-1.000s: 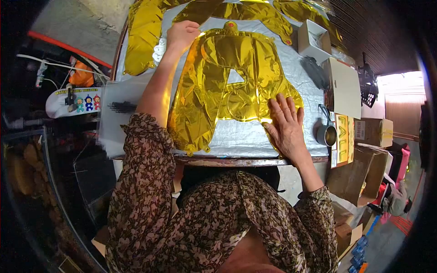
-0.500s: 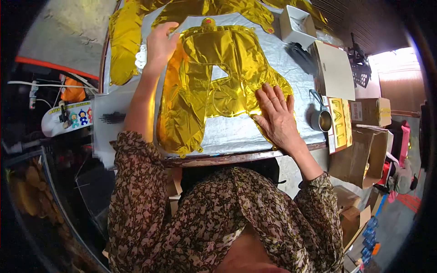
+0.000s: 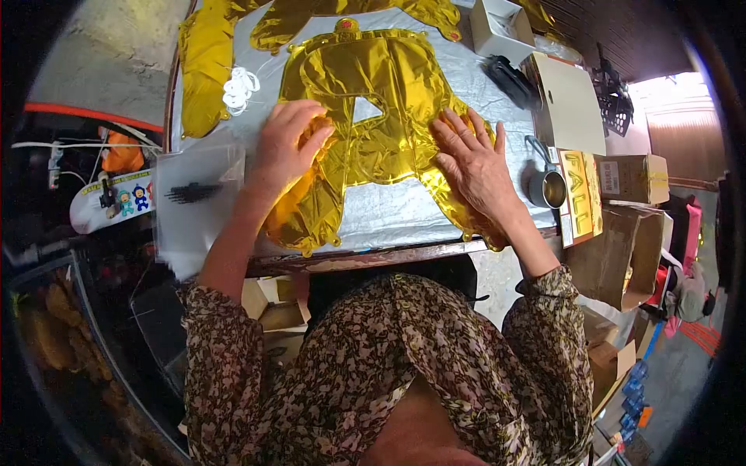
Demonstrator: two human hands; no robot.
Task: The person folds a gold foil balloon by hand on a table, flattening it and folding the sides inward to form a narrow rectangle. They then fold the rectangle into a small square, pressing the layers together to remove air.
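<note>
A deflated gold foil balloon shaped like the letter A (image 3: 373, 74) lies flat on the silvery tabletop, with a small red-centred tab at its top edge. My left hand (image 3: 289, 149) is over the balloon's left leg, its fingers bent and the thumb apart from them, gripping nothing that I can see. On the right leg my right hand (image 3: 475, 167) rests palm down, fingers stretched and spread. Left of the balloon is a bundle of white string (image 3: 240, 88).
More gold foil balloons (image 3: 207, 70) lie along the back and left. A clear plastic sheet (image 3: 198, 213) overhangs the left front edge. At right are a metal cup (image 3: 547, 189), a black object (image 3: 510, 81), a white open box (image 3: 500, 33) and a card lettered FALL (image 3: 579, 194).
My left hand has come down from the balloon's upper left corner toward me, onto its left leg. My right hand stays on the right leg. The view has shifted slightly.
</note>
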